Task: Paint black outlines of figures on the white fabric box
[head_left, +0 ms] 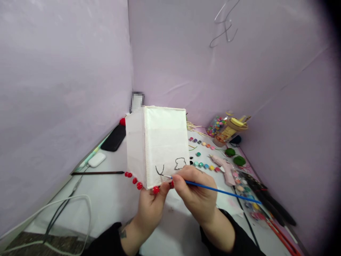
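A white box-shaped paper lantern [166, 138] stands tilted before me, with red beads [139, 186] along its lower edge. My left hand [151, 204] grips it from below, thumb at the bottom rim. Between the closed fingers of my right hand [198, 193] is a thin blue paintbrush [223, 192]. The brush tip touches the front panel beside a dark curved, branching line [160, 171]. Further right on the panel is a small black outline [180, 163], partly bordered by my right hand. The underside of the lantern is hidden.
Small paint pots [205, 166] stand in rows at right, near a pink glue gun [226, 170], green yarn balls [229, 152], a lidded cup [231, 129] and black-handled pliers [271, 199]. At left lie a black phone [114, 138], a white earbud case [97, 160], a dark brush [98, 173] and cables [89, 202].
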